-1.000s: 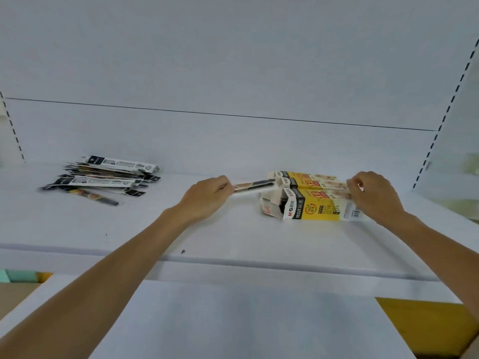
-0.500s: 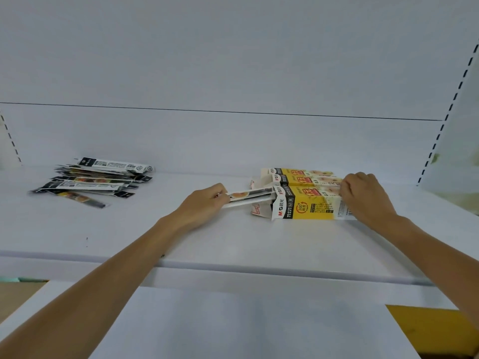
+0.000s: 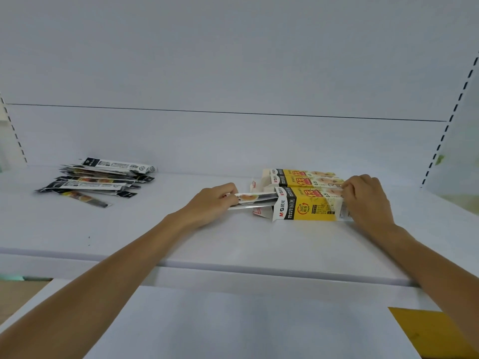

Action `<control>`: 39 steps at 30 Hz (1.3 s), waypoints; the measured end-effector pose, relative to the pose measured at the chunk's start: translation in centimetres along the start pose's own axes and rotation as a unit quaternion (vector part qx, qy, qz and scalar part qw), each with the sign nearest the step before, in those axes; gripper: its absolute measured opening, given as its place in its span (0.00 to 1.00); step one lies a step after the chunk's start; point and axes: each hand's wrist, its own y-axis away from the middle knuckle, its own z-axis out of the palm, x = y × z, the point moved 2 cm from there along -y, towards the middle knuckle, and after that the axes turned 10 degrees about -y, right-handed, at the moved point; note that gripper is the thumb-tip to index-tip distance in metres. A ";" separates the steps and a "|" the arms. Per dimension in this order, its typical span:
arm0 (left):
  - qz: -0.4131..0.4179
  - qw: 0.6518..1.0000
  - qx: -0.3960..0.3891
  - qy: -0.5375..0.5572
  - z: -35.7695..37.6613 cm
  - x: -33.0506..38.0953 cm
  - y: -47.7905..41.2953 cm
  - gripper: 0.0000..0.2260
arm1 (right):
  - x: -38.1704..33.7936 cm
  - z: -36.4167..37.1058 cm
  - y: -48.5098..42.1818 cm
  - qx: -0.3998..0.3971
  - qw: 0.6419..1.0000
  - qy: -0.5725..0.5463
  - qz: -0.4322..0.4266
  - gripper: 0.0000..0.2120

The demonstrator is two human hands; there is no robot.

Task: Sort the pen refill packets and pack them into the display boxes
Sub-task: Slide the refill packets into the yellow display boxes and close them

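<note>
Poking out of the open left end of the nearest display box (image 3: 308,207), a pen refill packet (image 3: 248,199) lies almost level, its far tip already inside the mouth and its near end pinched by the left hand (image 3: 212,203), fingers closed narrowly around the plastic. The packet looks like a long, thin, glossy sleeve: probably very light, slippery, and prone to buckling if pushed from the tail, so a hold closer to the box mouth with short feeding strokes seems the safer way to drive it home. The box is light printed card lying on its side on the white shelf (image 3: 233,242), its end flap (image 3: 259,211) folded outward; it would likely skid or crush under a hard push. The right hand (image 3: 368,198) grips its closed right end, fingers curled over the top edge, bracing it against the insertion. Just behind, touching it, lie two more display boxes (image 3: 303,177) in the same yellow print. Well apart to the left, a pile of loose refill packets (image 3: 98,180) waits unsorted on the same shelf.
</note>
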 end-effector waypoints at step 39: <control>0.006 1.000 -0.019 0.020 0.5 0.9 -2.6 0.07 | 0.8 0.7 -0.8 0.019 0.997 -0.045 -0.058 0.06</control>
